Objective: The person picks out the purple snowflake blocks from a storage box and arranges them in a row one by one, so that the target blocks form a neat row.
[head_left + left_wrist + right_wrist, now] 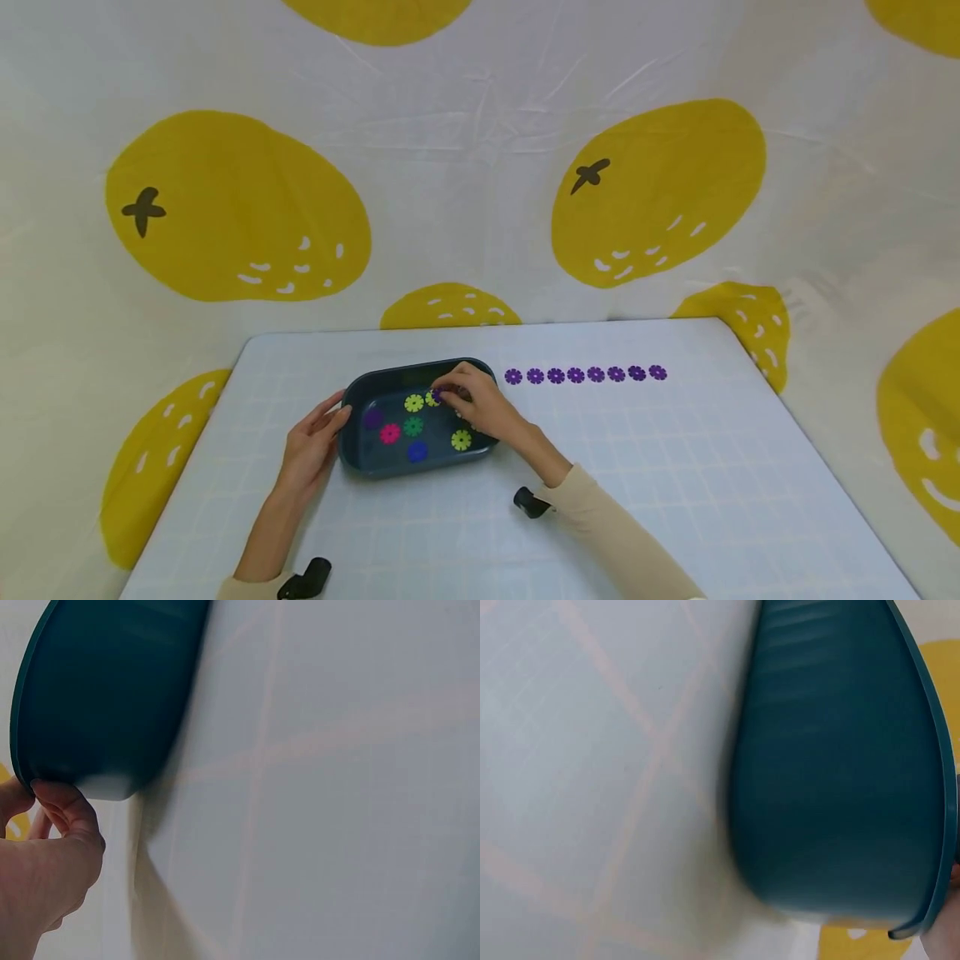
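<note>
A dark teal tray (pixel 375 468) sits on the table with several flower-shaped discs in it. My left hand (pixel 309 446) grips its left end at the rim, thumb on top; in the left wrist view the fingers (pixel 67 806) hold the rim's corner. Over the tray's right half, my right hand (pixel 483 404) pinches a purple flower disc (pixel 437 394). Near those fingertips lie two yellow discs, one of them the left yellow disc (pixel 414 403). A green disc (pixel 413 427), a pink disc (pixel 390 433), a blue disc (pixel 417 452) and another purple disc (pixel 372 418) lie further left and nearer.
A straight row of several purple flower discs (pixel 575 375) runs rightward from the tray across the back of the white table (pixel 675 467). Another yellow disc (pixel 461 440) lies in the tray below my right wrist. Behind the table hangs a cloth (pixel 465 183) with yellow fruit prints.
</note>
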`<action>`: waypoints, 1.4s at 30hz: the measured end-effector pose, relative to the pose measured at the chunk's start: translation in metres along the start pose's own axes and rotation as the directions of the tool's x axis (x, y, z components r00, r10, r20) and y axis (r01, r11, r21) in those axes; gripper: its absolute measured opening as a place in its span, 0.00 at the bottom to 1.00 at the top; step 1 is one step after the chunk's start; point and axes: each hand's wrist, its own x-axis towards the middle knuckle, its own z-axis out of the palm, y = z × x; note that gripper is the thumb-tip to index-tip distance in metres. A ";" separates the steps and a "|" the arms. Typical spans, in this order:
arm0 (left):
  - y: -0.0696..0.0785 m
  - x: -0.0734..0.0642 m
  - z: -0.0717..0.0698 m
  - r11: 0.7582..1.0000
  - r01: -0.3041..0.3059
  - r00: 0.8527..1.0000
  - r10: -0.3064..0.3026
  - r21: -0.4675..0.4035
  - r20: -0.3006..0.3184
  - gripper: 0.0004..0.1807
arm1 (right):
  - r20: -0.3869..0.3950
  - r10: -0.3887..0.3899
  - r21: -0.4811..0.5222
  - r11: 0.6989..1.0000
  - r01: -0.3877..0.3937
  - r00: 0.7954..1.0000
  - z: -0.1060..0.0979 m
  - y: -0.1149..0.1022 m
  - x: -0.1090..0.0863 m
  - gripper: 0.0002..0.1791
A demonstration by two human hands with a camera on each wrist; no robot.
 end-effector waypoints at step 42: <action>0.003 -0.001 -0.001 0.999 0.010 1.000 -0.010 0.042 -0.010 0.30 | -0.497 0.388 0.260 0.920 -0.293 0.777 -0.101 0.064 -0.069 0.13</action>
